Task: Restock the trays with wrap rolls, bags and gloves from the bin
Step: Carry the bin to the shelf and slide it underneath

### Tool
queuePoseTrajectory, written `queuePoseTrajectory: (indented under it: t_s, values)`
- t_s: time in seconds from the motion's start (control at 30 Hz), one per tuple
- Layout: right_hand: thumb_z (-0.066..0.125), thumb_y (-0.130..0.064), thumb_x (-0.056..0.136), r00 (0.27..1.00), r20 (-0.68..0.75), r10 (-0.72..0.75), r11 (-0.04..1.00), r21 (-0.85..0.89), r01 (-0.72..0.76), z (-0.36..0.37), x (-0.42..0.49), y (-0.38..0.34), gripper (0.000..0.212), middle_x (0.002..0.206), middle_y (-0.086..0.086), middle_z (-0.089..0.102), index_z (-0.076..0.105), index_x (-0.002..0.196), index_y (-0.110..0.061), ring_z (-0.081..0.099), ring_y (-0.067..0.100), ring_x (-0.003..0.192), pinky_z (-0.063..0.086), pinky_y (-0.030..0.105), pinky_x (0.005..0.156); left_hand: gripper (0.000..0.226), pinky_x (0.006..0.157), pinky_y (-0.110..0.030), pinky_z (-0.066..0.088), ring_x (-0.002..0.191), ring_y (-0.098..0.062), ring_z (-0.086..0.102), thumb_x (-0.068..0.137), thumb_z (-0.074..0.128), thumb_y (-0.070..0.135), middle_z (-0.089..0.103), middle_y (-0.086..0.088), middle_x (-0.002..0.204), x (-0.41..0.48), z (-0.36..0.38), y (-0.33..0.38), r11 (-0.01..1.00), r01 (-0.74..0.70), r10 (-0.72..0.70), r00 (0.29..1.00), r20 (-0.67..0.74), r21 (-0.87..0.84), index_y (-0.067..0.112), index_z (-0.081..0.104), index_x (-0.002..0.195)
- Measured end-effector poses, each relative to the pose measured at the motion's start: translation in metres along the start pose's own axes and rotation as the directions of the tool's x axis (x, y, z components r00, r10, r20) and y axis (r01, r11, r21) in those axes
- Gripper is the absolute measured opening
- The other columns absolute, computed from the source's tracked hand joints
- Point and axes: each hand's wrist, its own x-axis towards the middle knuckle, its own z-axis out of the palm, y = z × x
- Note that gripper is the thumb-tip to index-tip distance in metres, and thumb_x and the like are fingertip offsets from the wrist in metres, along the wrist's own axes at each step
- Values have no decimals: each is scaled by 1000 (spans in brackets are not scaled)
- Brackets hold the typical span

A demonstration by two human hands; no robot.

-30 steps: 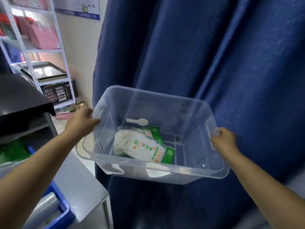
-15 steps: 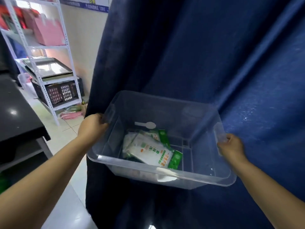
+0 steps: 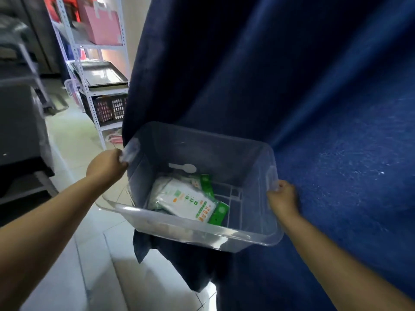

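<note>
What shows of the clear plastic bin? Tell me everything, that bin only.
The clear plastic bin is a rectangular see-through tub with a thick rim, a handle tab at each short end and a ribbed floor, no lid. The left hand grips one tab, the right hand the other, holding it in the air, open side up. White-and-green packets lie in its left part; a white spoon shape marks the far wall. A dark blue curtain hangs behind it.

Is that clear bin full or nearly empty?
Nearly empty: the bin holds only a few green-and-white packets on its floor, much of it bare.
</note>
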Motion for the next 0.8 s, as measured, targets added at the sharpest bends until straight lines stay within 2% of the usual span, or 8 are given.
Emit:
queuePoseTrajectory:
  t_s: [0.13,0.23,0.37,0.53,0.8]
  values:
    - [50,5,74,1000,30,-3,999,45,2,23,16,-1,16,93,25,62,62,84,1,61,32,75,46,30,60,14,57,-33,37,66,-33,51,83,54,19,62,-19,78,9,8,-3,997,59,-59,998,-4,45,5,58,81]
    - [50,5,73,999,42,-21,996,92,17,42,26,-2,22,97,25,62,64,90,0,58,27,75,43,28,64,16,61,-36,42,75,-38,56,83,55,16,63,-23,85,19,13,-8,992,97,-95,995,-26,83,3,61,90]
    - [50,6,75,998,57,1,992,126,-9,67,42,-7,27,104,25,60,62,98,3,59,28,83,51,36,74,25,69,-40,47,87,-42,58,84,56,13,63,-27,99,42,21,-13,986,131,-125,990,-61,104,0,61,105]
    - [49,8,74,998,52,31,991,132,-38,107,66,-18,33,110,25,55,60,105,6,60,39,91,52,47,82,26,69,-39,45,90,-41,58,85,55,14,63,-25,101,92,38,-26,983,146,-140,988,-66,109,2,61,108]
    - [50,7,77,997,2,75,989,124,-75,184,102,-49,34,111,25,55,59,109,3,58,36,96,51,46,86,32,74,-41,45,98,-42,56,86,52,13,61,-23,112,198,66,-49,977,209,-206,977,-62,39,8,60,117]
